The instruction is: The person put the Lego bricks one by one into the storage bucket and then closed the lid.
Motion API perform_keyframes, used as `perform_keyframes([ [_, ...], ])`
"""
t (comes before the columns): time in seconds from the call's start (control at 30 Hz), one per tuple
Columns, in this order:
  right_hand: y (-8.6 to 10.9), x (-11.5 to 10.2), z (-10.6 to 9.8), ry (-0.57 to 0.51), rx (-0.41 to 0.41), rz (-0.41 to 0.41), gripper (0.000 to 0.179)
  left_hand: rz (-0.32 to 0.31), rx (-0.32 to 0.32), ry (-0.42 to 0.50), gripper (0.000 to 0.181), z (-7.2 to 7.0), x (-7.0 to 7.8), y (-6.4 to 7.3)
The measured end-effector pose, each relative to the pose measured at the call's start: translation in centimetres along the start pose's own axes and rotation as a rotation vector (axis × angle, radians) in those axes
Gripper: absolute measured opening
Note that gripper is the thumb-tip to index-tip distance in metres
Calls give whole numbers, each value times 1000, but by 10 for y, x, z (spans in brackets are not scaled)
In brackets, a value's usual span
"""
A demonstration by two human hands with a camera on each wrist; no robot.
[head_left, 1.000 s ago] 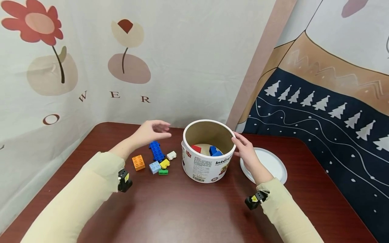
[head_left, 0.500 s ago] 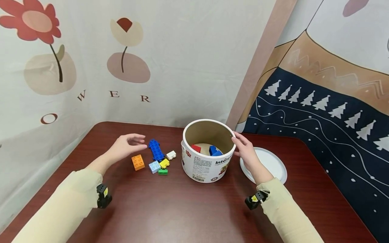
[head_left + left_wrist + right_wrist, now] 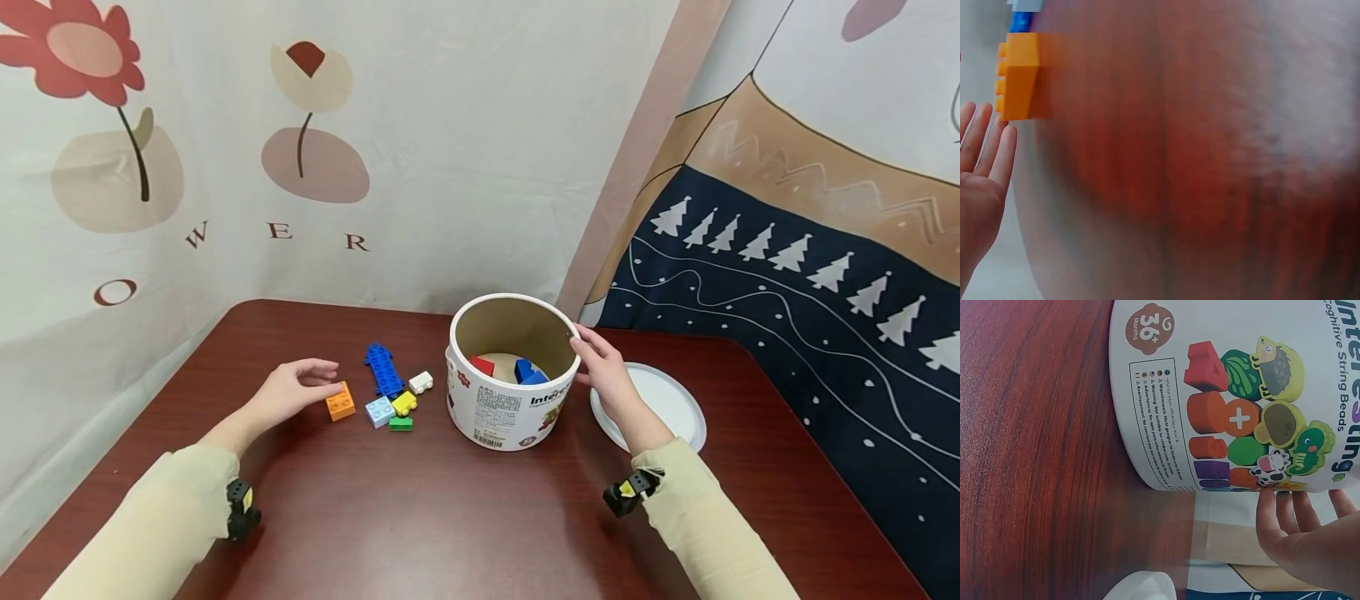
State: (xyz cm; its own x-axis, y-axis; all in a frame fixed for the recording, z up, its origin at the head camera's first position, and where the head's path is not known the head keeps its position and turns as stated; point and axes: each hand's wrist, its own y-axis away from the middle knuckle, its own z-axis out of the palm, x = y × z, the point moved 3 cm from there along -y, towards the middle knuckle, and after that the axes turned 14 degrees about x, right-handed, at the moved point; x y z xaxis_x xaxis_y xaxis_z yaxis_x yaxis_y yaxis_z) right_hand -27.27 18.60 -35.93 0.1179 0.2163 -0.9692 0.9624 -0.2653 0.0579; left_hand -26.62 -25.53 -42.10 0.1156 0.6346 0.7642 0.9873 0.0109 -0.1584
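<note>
My left hand (image 3: 288, 392) reaches in from the left, fingers loosely bent and apart, its fingertips right at an orange toy brick (image 3: 341, 403). In the left wrist view the fingers lie just below that brick (image 3: 1021, 75), with nothing held. My right hand (image 3: 611, 379) holds the rim of a round white bucket (image 3: 502, 421) at its right side, thumb at the edge. The right wrist view has the fingers against the printed wall. Inside the bucket lie a red block (image 3: 482, 365) and blue blocks (image 3: 529, 374).
Between left hand and bucket lie a long blue wheeled base (image 3: 384, 371), a light blue brick (image 3: 380, 412), a yellow piece (image 3: 404, 403), a green brick (image 3: 401, 424) and a white piece (image 3: 421, 382). A white lid (image 3: 675, 404) lies right of the bucket on the brown table (image 3: 465, 525).
My left hand has moved left and down, from above the blue base to the orange brick, fingers staying loose. My right hand stays at the bucket's rim.
</note>
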Motion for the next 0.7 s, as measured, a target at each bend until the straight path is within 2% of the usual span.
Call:
perform_keyframes([
  [0.23, 0, 1, -1, -3, 6, 4, 47, -7, -6, -9, 58, 5, -9, 6],
  [0.5, -2, 0, -1, -3, 10, 3, 48, 16, -66, -3, 65, 10, -8, 8],
  [0.7, -2, 2, 0, -9, 6, 10, 47, 22, -86, -20, 61, 11, -10, 8],
])
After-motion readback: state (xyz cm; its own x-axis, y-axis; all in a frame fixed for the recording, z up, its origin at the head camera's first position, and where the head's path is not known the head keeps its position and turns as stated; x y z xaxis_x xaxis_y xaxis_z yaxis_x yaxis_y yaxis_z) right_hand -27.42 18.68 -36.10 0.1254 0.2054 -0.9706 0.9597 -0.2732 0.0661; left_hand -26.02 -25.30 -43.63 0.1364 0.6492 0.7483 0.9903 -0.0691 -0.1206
